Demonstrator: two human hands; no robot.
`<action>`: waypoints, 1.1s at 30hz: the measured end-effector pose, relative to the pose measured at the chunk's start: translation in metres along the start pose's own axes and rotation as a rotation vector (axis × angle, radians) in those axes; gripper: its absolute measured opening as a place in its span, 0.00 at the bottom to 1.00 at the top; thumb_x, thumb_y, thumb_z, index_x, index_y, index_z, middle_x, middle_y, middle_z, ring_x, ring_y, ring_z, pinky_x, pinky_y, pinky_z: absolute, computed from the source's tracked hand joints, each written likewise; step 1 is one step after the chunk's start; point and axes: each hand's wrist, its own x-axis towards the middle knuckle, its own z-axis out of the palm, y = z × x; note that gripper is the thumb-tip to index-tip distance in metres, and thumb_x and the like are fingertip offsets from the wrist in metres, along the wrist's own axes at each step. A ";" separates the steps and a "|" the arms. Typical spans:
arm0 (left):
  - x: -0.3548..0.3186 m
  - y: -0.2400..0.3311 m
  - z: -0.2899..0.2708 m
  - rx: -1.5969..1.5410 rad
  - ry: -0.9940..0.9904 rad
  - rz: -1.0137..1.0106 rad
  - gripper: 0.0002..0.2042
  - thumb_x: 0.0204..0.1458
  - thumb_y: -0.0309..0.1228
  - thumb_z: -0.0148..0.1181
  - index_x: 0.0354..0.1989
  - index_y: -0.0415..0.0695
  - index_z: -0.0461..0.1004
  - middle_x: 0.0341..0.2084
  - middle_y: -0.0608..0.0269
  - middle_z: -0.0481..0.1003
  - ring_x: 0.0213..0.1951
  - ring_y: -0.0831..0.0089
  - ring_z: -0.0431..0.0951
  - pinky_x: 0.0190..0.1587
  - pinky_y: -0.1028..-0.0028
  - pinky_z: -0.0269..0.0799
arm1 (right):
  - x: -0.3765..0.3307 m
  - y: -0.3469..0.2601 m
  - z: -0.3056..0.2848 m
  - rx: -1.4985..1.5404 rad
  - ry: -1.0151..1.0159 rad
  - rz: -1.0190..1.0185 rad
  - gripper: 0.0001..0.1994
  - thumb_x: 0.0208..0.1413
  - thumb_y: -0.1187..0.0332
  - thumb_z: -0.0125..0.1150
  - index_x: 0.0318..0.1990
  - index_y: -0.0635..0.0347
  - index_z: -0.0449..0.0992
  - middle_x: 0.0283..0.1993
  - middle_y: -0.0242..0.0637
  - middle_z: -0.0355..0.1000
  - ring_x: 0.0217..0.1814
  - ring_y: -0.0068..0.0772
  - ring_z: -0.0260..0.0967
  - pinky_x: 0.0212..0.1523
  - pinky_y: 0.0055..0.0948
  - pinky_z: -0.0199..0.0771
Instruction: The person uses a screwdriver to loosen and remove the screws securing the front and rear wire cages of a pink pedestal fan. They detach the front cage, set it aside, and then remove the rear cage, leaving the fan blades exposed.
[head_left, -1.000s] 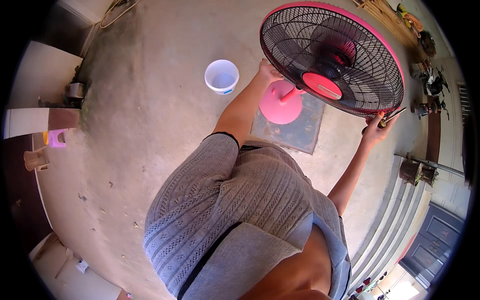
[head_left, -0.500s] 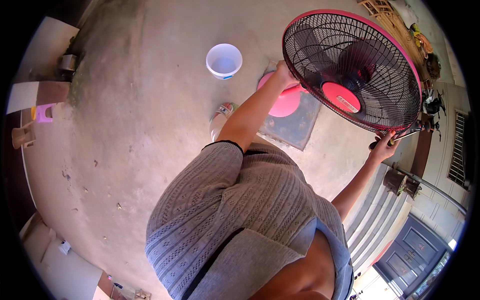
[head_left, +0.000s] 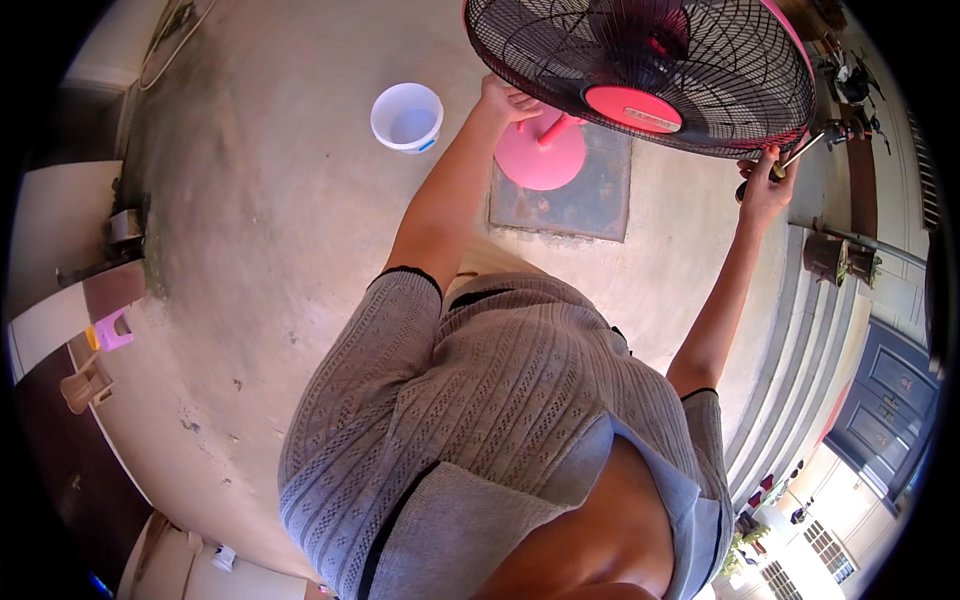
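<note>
A standing fan with a black wire guard (head_left: 560, 70), pink rim and pink centre cap tilts at the top of the view. Below its head, the round pink base (head_left: 540, 165) stands on the floor. At the guard's lower left edge, my left hand (head_left: 505, 100) grips the fan, fingers curled; part of the grip is hidden. My right hand (head_left: 768, 190) is closed around a screwdriver (head_left: 778, 172) with a dark and yellow handle, its metal shaft pointing up and right. The fingertips of that hand reach the guard's lower right rim.
A white bucket (head_left: 407, 118) stands left of the fan. Under the fan base lies a grey square slab (head_left: 590, 205) in the concrete floor. Steps (head_left: 775, 370), potted plants (head_left: 825, 258) and a blue door (head_left: 880, 400) are at right. A purple stool (head_left: 112, 328) stands far left.
The view has shifted, so the fan sits higher and further left. Both hands stay at the guard's edge, and the screwdriver is still in my right hand.
</note>
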 end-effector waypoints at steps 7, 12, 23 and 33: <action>0.013 -0.010 0.008 0.069 -0.263 0.069 0.35 0.58 0.53 0.31 0.62 0.33 0.58 0.64 0.40 0.55 0.66 0.48 0.52 0.67 0.45 0.42 | -0.001 -0.008 0.002 -0.037 0.024 0.103 0.30 0.59 0.54 0.60 0.65 0.56 0.62 0.29 0.35 0.74 0.25 0.22 0.74 0.28 0.22 0.74; 0.029 0.001 0.002 -0.046 -0.215 0.027 0.36 0.58 0.55 0.28 0.64 0.38 0.56 0.64 0.43 0.55 0.67 0.48 0.52 0.65 0.44 0.47 | 0.010 -0.004 0.009 0.002 0.050 0.025 0.27 0.56 0.52 0.63 0.58 0.57 0.69 0.25 0.31 0.74 0.21 0.22 0.74 0.24 0.22 0.75; 0.039 -0.008 -0.010 -0.202 0.104 -0.037 0.35 0.60 0.56 0.33 0.60 0.33 0.52 0.61 0.47 0.55 0.61 0.49 0.60 0.58 0.44 0.60 | 0.001 -0.004 0.008 -0.032 0.089 -0.036 0.30 0.58 0.54 0.61 0.65 0.53 0.63 0.21 0.29 0.73 0.20 0.17 0.72 0.22 0.19 0.70; -0.012 0.003 -0.003 0.088 0.267 0.381 0.33 0.62 0.50 0.36 0.65 0.33 0.45 0.64 0.37 0.48 0.64 0.43 0.54 0.61 0.48 0.57 | -0.018 0.026 0.007 0.044 0.159 -0.095 0.28 0.55 0.64 0.66 0.63 0.59 0.66 0.33 0.38 0.76 0.27 0.21 0.72 0.31 0.24 0.73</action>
